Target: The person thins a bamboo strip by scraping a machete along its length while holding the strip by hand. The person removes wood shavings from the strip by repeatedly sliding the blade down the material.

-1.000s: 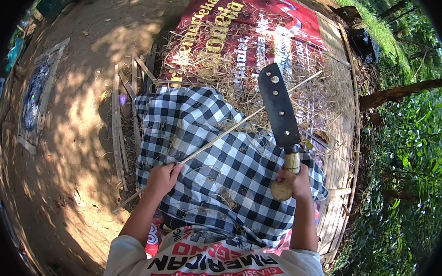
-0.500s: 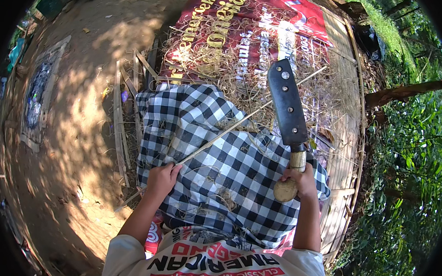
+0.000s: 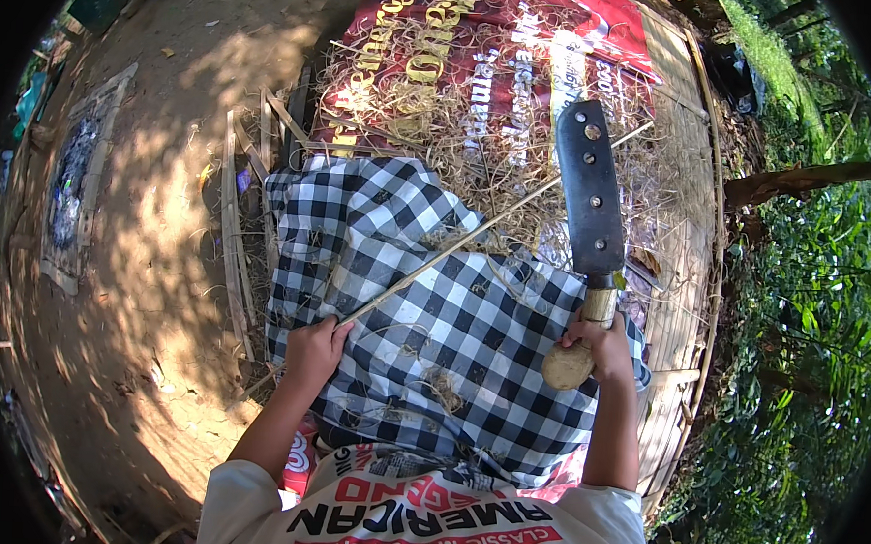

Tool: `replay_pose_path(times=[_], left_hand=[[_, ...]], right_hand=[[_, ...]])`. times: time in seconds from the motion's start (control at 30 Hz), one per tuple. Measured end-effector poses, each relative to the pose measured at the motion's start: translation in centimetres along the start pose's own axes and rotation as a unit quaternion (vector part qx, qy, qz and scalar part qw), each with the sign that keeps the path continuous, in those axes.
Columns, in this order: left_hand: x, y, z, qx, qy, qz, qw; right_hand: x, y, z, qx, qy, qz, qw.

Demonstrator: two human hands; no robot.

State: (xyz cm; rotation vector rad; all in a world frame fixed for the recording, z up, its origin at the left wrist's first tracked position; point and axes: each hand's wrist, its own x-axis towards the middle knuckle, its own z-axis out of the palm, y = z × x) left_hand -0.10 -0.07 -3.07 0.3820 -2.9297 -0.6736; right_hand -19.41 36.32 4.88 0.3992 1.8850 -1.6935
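Observation:
My left hand is closed around the lower part of a long thin bamboo strip, which slants up and right across my lap. In my right hand I grip the pale, round-ended handle of a big knife. Its broad dark blade points away from me, with several round light spots along it. The far stretch of the strip passes behind the blade and shows again on its right. Beneath both hands a black-and-white checked cloth covers my legs, with curled shavings scattered on it.
A red printed banner strewn with shavings lies ahead on a bamboo-slat platform. Loose wooden slats stand at its left edge, above sunlit dirt ground. A branch and green plants border the right side.
The knife has shifted to the right and slightly away from me along with my right hand. My left hand keeps its hold on the strip, nearly still.

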Motion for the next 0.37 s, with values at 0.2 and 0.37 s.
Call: replay_pose_path(times=[0.2,0.37], left_hand=[[-0.1,-0.2,0.1,0.009,-0.004,-0.001,1.0],[-0.2,-0.5,0.5,0.015,-0.004,0.001,1.0]], right_hand=[[-1.1,5.6,2.2,-0.159,-0.119,0.056,0.978],[0.1,1.1,0.9,-0.166,-0.154,-0.008,0.974]])
